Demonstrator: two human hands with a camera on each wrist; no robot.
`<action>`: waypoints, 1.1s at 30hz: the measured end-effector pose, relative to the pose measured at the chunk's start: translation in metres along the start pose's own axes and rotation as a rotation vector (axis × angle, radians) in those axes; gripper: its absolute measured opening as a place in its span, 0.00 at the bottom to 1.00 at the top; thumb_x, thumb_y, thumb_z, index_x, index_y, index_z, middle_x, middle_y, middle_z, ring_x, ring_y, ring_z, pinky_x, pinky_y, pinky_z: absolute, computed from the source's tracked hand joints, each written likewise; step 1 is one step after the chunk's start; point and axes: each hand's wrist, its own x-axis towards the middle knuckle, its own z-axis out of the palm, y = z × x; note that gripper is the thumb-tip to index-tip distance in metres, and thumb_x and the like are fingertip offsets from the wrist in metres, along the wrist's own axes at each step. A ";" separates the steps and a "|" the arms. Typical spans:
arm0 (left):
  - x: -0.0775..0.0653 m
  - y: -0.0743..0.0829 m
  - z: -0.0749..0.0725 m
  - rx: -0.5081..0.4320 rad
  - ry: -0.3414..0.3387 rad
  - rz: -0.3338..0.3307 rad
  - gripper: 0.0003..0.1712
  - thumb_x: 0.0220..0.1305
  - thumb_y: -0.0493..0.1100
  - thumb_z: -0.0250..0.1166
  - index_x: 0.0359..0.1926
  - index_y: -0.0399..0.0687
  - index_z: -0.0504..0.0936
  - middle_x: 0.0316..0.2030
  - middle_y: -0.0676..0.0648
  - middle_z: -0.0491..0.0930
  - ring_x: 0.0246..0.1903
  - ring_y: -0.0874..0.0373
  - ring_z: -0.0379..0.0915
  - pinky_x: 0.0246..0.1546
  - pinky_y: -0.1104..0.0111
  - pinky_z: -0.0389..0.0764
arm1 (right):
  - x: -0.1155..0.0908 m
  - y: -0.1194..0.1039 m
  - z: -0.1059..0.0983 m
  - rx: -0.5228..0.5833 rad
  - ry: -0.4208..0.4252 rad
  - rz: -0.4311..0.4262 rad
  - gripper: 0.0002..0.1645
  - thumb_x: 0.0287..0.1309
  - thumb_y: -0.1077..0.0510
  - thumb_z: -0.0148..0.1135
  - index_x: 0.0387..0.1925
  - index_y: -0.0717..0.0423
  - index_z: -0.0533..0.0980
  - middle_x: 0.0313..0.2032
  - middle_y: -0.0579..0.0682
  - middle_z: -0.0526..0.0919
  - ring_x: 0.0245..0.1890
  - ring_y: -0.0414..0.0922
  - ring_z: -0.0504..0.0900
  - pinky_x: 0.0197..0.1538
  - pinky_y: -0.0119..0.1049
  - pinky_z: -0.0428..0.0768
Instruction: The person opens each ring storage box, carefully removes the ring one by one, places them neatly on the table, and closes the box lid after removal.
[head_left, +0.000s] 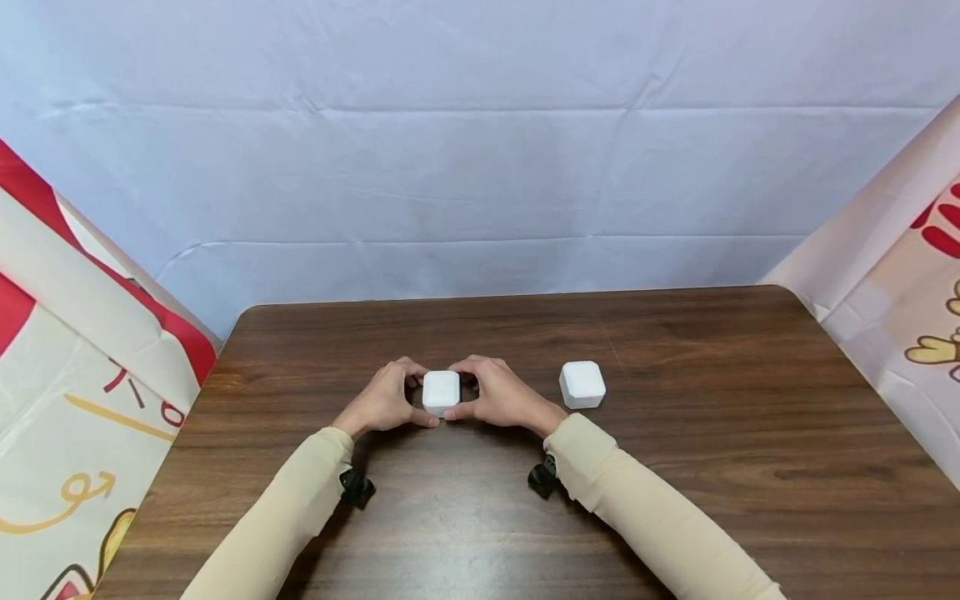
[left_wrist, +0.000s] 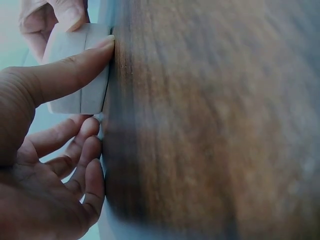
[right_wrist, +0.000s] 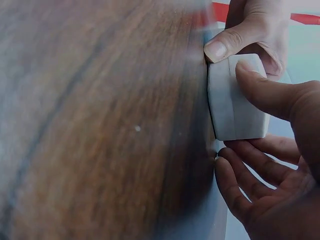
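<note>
A small white box [head_left: 441,387] with bevelled corners sits on the wooden table between both hands. In the left wrist view a seam runs round the box [left_wrist: 69,103], dividing it into two halves. My left hand [head_left: 388,398] grips it from the left, thumb across the near face by the lower half, fingers behind. From the other side my right hand [head_left: 501,395] holds it, with the thumb on the upper half in the right wrist view and its fingers at the far side. A second white box [head_left: 582,384] of similar shape stands to the right, apart from the hands.
The brown wooden table [head_left: 712,433] has rounded far corners. Behind it hangs a pale creased cloth [head_left: 480,175]. Printed cloths with red and yellow drawings hang on the left [head_left: 90,400] and the right [head_left: 907,333].
</note>
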 end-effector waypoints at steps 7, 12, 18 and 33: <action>-0.001 0.003 -0.001 -0.012 0.001 -0.011 0.33 0.41 0.42 0.87 0.50 0.39 0.84 0.43 0.47 0.77 0.42 0.52 0.73 0.46 0.58 0.75 | 0.001 -0.002 -0.001 0.010 -0.013 0.000 0.30 0.53 0.53 0.79 0.55 0.59 0.80 0.43 0.48 0.82 0.39 0.45 0.80 0.42 0.37 0.76; 0.000 0.002 -0.001 -0.006 0.003 -0.016 0.33 0.41 0.43 0.87 0.50 0.38 0.84 0.43 0.47 0.77 0.42 0.53 0.73 0.46 0.58 0.76 | 0.002 -0.003 -0.002 0.027 -0.036 0.029 0.28 0.55 0.53 0.78 0.55 0.59 0.81 0.42 0.49 0.82 0.38 0.46 0.79 0.41 0.37 0.76; 0.000 0.003 -0.002 -0.003 -0.005 -0.013 0.34 0.41 0.43 0.87 0.50 0.37 0.84 0.43 0.47 0.78 0.42 0.53 0.74 0.46 0.57 0.77 | 0.006 -0.004 -0.004 0.075 -0.066 0.088 0.29 0.54 0.54 0.79 0.55 0.61 0.81 0.41 0.50 0.81 0.41 0.46 0.81 0.43 0.36 0.79; 0.001 0.004 -0.001 0.007 -0.014 -0.012 0.33 0.41 0.42 0.87 0.49 0.38 0.83 0.42 0.47 0.77 0.40 0.54 0.73 0.43 0.59 0.76 | 0.013 -0.006 -0.013 0.246 -0.128 0.206 0.22 0.54 0.61 0.78 0.50 0.62 0.83 0.38 0.50 0.85 0.39 0.48 0.82 0.42 0.34 0.79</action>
